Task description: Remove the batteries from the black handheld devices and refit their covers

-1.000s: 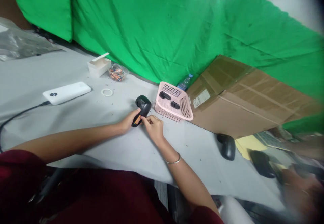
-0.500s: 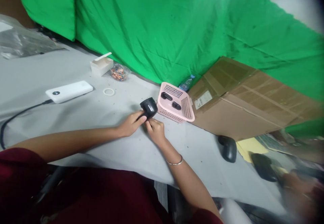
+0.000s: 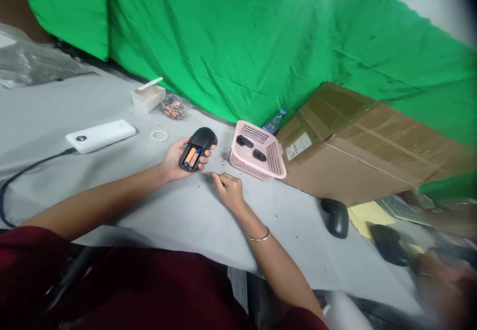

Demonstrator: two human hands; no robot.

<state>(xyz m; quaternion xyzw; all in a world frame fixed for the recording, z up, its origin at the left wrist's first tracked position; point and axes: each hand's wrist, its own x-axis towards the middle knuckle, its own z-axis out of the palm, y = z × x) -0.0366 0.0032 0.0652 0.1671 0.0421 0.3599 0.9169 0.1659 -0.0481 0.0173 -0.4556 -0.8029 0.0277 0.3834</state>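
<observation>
My left hand [image 3: 175, 161] is closed around a curved black handheld device [image 3: 203, 138], its exact kind unclear, with fingers wrapped along its right side. The device's battery compartment faces up uncovered. Orange-and-blue batteries [image 3: 192, 156] lie side by side in it. Just to the right, apart from the device, my right hand [image 3: 230, 189] hovers over the grey table with its fingers curled in; whether anything small is between them is hidden. Beyond my hands stands a pink basket [image 3: 238, 163] holding two small black parts [image 3: 245, 141].
At the back left are an open white box [image 3: 147, 100] and a clear tub of batteries [image 3: 175, 107]. Nearer lie a white bracelet [image 3: 159, 136] and a cabled white power bank [image 3: 101, 136]. Rightward are a bottle [image 3: 275, 122], a cardboard box [image 3: 346, 171], and another black device [image 3: 337, 218] near a blurred person's hand.
My left hand has turned the device over and drawn it left, so the compartment and batteries now show. My right hand has come away from the device, its fingers still curled.
</observation>
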